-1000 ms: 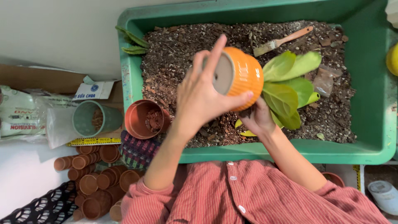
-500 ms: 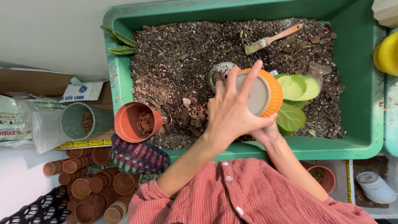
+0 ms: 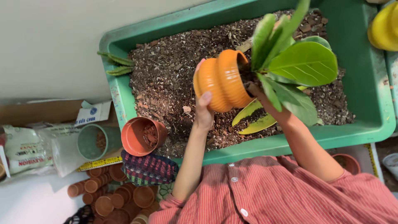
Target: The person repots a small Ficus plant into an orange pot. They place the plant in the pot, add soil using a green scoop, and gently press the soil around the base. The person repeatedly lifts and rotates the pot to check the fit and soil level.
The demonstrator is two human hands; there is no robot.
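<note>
My left hand (image 3: 204,111) grips the base of a ribbed orange pot (image 3: 222,81), held tilted on its side above a green tub (image 3: 257,145) of dark potting soil (image 3: 166,79). A plant with broad green leaves (image 3: 304,62) sticks out of the pot's mouth toward the right. My right hand (image 3: 265,98) is at the pot's rim among the stems, mostly hidden by leaves, and seems to hold the plant's base. Yellowish leaves hang below the pot.
A terracotta pot (image 3: 143,136) with soil leans on the tub's left front corner, beside a pale green pot (image 3: 93,142). Several small terracotta pots (image 3: 112,197) lie below, with a dark woven cloth (image 3: 147,169), bags and a yellow pot (image 3: 383,27) at top right.
The orange pot has been turned from bottom-toward-camera to lying on its side, lifted closer to the camera. The plant's leaves now rise toward the upper right. The brush is hidden.
</note>
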